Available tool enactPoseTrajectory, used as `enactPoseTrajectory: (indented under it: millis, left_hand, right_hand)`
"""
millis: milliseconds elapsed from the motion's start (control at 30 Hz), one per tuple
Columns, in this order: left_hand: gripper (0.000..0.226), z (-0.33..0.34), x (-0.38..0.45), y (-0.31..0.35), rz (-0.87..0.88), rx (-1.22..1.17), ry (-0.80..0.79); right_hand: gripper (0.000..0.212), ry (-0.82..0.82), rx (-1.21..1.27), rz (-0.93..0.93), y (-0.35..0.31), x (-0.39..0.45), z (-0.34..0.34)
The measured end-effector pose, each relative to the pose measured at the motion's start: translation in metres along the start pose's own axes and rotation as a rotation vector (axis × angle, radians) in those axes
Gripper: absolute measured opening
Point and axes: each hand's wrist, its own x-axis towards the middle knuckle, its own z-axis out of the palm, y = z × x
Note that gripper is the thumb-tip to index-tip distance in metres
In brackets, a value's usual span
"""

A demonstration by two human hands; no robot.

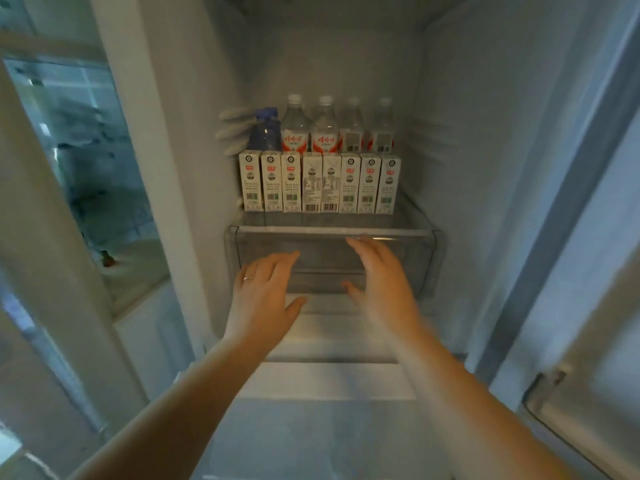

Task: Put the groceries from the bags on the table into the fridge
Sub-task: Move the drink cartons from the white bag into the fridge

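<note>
Reaching into the open fridge (460,140), both hands are empty and spread. Left hand (263,296): palm down, fingers loosely apart and pointing in toward the back, a ring (248,278) on one finger. Right hand (381,282): turned more edge-on, fingers extended, tips at the top front edge of the clear drawer (433,258); contact with the drawer cannot be told, and this hand is blurred. The left hand lies in front of the drawer face. On the shelf above the drawer stands a row of eight cartons (320,183), upright, long axes vertical, narrow faces forward, side by side and touching. Behind them stand upright bottles (323,128), caps up; the leftmost is blue (266,131), the others clear with red-and-white labels.
</note>
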Motion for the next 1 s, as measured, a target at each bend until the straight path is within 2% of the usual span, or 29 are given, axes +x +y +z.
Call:
enactPoseTrajectory:
  millis: [167,367,533,767,1000]
  left_hand:
    - [0.067,-0.021,-0.08,-0.001,0.065,-0.04,-0.092]
    - [0.069,-0.025,-0.18,0.023,0.191,-0.104,-0.34]
    - [0.068,-0.015,-0.248,0.068,0.343,-0.166,-0.5]
    - [0.067,0.001,-0.331,0.166,0.548,-0.229,-0.714]
    - [0.068,0.005,-0.422,0.326,0.78,-0.335,-0.806]
  right_hand:
    - [0.067,-0.053,-0.106,0.059,-0.03,-0.096,-0.006]
    - [0.066,-0.18,-0.206,0.259,-0.05,-0.219,-0.028]
    - [0.065,-0.167,-0.24,0.461,-0.045,-0.33,-0.059]
    - [0.064,-0.073,-0.269,0.785,-0.034,-0.482,-0.122]
    - [0.064,-0.001,-0.333,1.066,-0.015,-0.634,-0.224]
